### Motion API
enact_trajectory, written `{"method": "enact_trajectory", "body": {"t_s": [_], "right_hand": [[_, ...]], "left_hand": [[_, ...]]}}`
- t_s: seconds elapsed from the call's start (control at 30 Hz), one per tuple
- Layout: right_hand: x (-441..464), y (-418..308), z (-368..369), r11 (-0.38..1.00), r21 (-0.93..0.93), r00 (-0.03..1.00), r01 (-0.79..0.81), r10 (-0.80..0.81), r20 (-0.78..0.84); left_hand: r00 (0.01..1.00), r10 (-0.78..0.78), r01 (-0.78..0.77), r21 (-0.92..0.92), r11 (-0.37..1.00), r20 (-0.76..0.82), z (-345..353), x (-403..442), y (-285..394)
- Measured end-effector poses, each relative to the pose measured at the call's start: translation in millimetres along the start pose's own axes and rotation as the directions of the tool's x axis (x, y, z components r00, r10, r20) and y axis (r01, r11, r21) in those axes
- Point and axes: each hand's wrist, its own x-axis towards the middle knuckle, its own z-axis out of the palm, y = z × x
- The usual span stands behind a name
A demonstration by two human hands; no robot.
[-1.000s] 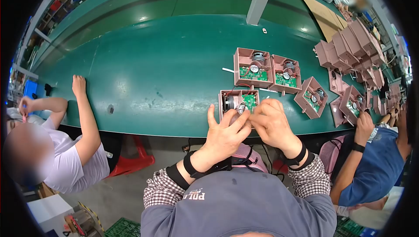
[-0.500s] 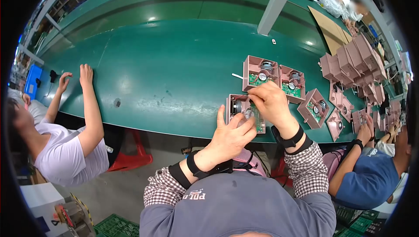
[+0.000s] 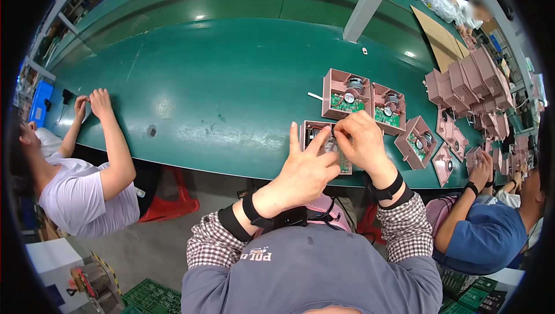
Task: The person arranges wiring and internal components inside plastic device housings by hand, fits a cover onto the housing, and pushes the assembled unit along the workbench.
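Note:
A pink plastic box (image 3: pixel 315 124) with an open top lies at the table's near edge, with a green circuit board (image 3: pixel 346 165) and a dark speaker partly hidden under my fingers. My left hand (image 3: pixel 306 166) grips this box: the thumb lies along the outer left wall and the other fingers reach over the inside. Above the same box, my right hand (image 3: pixel 363 140) is closed in a pinch close to the left index fingertip; what it pinches is too small to make out. Just behind stand two similar boxes, one left (image 3: pixel 327 95) and one right (image 3: pixel 399 90), each with a speaker and board.
Another filled box (image 3: pixel 413 161) sits to the right, near loose pink panels (image 3: pixel 444 166) and stacked pink housings (image 3: pixel 462 83). A grey post (image 3: pixel 370 5) rises from the green table (image 3: pixel 231 94). Co-workers sit left (image 3: pixel 87 198) and right (image 3: pixel 485 227).
My right hand has moved from the box's back rim inward, its fingertips now beside my left index finger. The left index finger has straightened forward. The left co-worker's hands have come together.

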Motion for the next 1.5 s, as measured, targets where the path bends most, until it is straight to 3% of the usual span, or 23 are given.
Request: {"method": "enact_trajectory", "body": {"t_s": [0.23,0.4,0.7,0.87,1.03,1.2,1.37,1.5], "right_hand": [[-1.9,-0.1,0.1,0.999,-0.039,1.000,-0.015,0.016,0.013],[-12.3,0.8,-3.2,0.999,-0.035,0.997,0.015,-0.017,-0.071],[-30.5,-18.1,-2.9,0.968,0.127,0.975,-0.218,0.211,0.068],[-35.8,-26.8,-7.6,0.994,-0.039,0.991,-0.104,0.107,0.082],[-37.0,-29.5,-11.4,0.988,-0.099,0.984,-0.115,0.127,0.126],[-44.5,-16.5,-0.4,0.992,0.065,0.995,-0.104,0.104,0.014],[-47.3,-14.8,5.0,0.997,0.030,0.997,-0.075,0.076,-0.011],[-48.2,-15.2,2.2,0.997,0.016,0.997,-0.073,0.073,0.013]], "left_hand": [[0.999,0.040,-0.037,-0.098,0.994,0.031,-1.8,3.8,-8.9],[1.000,0.023,-0.021,-0.090,0.996,0.019,0.0,3.5,-7.4],[0.999,0.036,-0.039,-0.100,0.994,-0.035,5.8,0.4,-7.8],[0.998,0.062,-0.064,-0.088,0.994,-0.024,5.5,1.7,-9.9],[0.995,0.103,-0.103,-0.012,0.995,-0.002,4.1,3.7,-10.4],[0.989,0.113,-0.113,0.001,0.994,-0.096,4.4,-0.1,-8.8],[0.958,0.166,-0.141,0.123,0.982,-0.233,21.2,-5.3,-10.0],[0.955,0.193,-0.153,0.183,0.971,-0.224,24.7,-7.6,-9.8]]}}
